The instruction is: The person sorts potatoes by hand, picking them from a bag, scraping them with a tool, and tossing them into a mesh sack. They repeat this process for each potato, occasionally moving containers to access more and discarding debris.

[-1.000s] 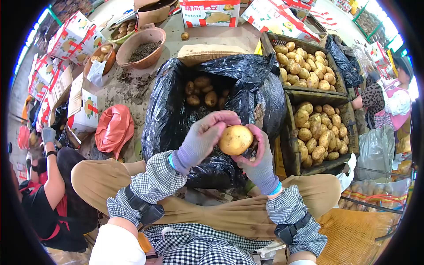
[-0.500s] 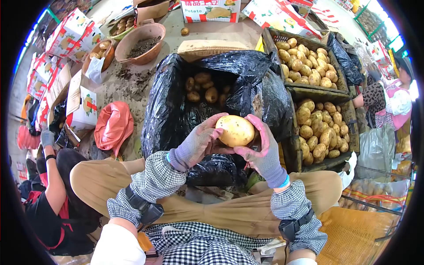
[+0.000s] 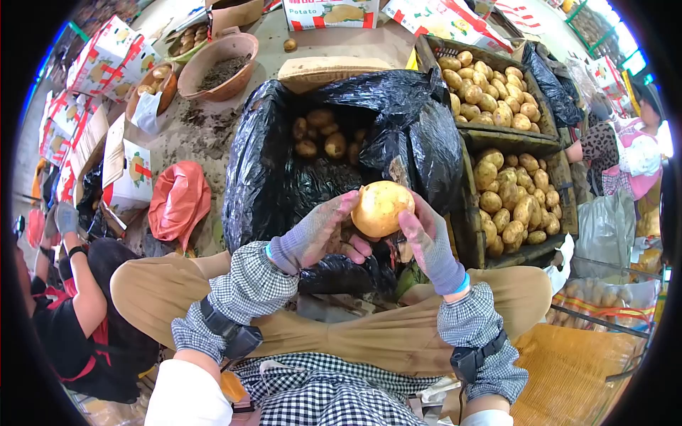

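Between my two gloved hands is one large pale yellow potato (image 3: 382,209), held above the near side of a box lined with black plastic (image 3: 259,177). My left hand (image 3: 323,231) touches the potato's left side with its fingertips, its lower fingers curled beneath. On the other side, my right hand (image 3: 428,241) presses fingers and thumb against the potato's right edge. Several brown potatoes (image 3: 335,145) lie deep inside the lined box. Both gloves are greyish purple with pink, soiled fingers.
Two crates of potatoes (image 3: 490,92) stand on the right. A red plastic bag (image 3: 179,202), a clay bowl of soil (image 3: 219,67) and printed cartons (image 3: 330,14) surround the box. People sit at the far left (image 3: 85,305) and far right (image 3: 629,153).
The potato has turned between my hands, from lying lengthwise to showing a rounder side. My left fingers have shifted lower and spread apart. The view has shifted slightly.
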Demonstrator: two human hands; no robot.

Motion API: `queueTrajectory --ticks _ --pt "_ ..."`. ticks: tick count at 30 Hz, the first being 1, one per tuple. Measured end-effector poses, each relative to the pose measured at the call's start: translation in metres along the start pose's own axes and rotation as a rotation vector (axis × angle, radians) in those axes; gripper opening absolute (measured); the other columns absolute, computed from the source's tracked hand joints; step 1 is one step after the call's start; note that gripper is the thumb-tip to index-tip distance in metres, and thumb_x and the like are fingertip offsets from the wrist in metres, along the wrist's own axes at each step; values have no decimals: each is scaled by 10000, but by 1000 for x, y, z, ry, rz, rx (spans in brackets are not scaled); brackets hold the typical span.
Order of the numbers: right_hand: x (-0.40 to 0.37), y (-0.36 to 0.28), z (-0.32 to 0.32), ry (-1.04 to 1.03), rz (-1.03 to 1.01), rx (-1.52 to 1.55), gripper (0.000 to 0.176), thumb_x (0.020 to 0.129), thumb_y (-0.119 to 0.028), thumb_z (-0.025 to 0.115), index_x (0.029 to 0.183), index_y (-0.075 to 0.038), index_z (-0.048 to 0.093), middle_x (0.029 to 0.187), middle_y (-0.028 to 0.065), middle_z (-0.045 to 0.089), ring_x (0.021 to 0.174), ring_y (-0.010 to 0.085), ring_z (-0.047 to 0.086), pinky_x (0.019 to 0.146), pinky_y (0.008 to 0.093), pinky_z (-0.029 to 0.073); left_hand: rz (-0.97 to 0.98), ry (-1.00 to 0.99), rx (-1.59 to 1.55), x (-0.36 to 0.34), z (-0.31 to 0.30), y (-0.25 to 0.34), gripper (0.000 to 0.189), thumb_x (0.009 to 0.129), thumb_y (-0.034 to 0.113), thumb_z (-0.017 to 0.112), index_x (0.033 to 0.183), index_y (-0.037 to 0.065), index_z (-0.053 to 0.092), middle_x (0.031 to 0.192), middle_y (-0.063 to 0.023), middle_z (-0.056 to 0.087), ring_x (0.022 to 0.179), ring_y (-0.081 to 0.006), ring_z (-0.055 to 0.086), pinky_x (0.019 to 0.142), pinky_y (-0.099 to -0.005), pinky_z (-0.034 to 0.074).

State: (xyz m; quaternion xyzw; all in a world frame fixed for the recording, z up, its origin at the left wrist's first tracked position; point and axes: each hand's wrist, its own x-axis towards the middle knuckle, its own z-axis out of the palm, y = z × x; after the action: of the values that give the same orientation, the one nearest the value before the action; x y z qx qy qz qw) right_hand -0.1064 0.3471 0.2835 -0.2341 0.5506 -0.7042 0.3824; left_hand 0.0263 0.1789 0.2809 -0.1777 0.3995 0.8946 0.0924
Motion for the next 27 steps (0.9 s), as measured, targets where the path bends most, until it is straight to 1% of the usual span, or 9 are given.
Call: queueTrajectory --ticks 8,11,13,14,16,19,23,24,27 --pt "-2 -4 3 -4 86 68 525 831 -203 712 1265 -18 481 1123 61 594 956 127 583 734 267 502 95 -132 97 -2 5 8 610 933 504 496 1320 39 419 1083 -126 615 855 -172 654 739 -313 568" --pt "-8 -15 -9 190 148 366 465 869 -237 661 1253 -32 497 1151 78 599 940 166 606 741 307 524 221 182 308 25 -19 31 478 942 432 499 1251 69 520 1150 -54 581 1017 -164 554 868 -334 479" --pt "-10 -31 -28 352 -24 601 428 898 -286 615 1214 -19 509 1180 118 589 949 240 611 782 349 546 177 512 546 45 -48 61 530 977 511 328 1220 111 576 1215 -51 549 1125 -199 456 932 -340 366" --pt "-9 -40 -40 488 -120 708 455 892 -303 626 1205 2 503 1171 143 587 973 270 610 805 356 552 212 498 697 51 -69 70 601 978 546 264 1238 93 562 1236 -39 537 1096 -200 461 921 -352 372" --pt "-16 -56 -76 446 -158 1097 577 873 -328 654 1268 44 458 1184 196 570 1043 289 596 880 383 539 294 611 552 81 -100 76 430 948 314 461 1288 55 508 1201 -86 552 1063 -212 490 885 -335 402" --pt "-19 -72 -73 630 -168 1024 515 914 -275 601 1296 36 450 1196 187 567 1023 233 599 854 330 534 156 717 936 184 -250 20 616 802 246 672 1347 60 452 1035 -159 649 995 -257 625 894 -382 462" --pt "-24 -48 -77 571 -155 814 395 947 -218 545 1280 -13 486 1154 131 578 956 205 598 786 317 538 -422 928 1354 214 -188 12 679 775 269 675 1386 117 422 1392 -192 433 1222 -332 500 991 -410 426" --pt "-25 -49 -76 587 -121 798 347 958 -204 519 1262 -37 504 1104 101 583 918 192 591 753 314 534 -453 867 1395 221 -185 9 641 786 317 654 1369 136 457 1497 -190 270 1273 -371 438 1011 -417 415" --pt "-18 -61 -64 744 -50 727 272 981 -207 479 1213 -77 536 948 55 584 814 173 573 677 319 523 -636 735 1556 263 -211 -8 597 792 327 648 1314 75 509 1431 -205 374 1253 -363 465 1005 -392 429"
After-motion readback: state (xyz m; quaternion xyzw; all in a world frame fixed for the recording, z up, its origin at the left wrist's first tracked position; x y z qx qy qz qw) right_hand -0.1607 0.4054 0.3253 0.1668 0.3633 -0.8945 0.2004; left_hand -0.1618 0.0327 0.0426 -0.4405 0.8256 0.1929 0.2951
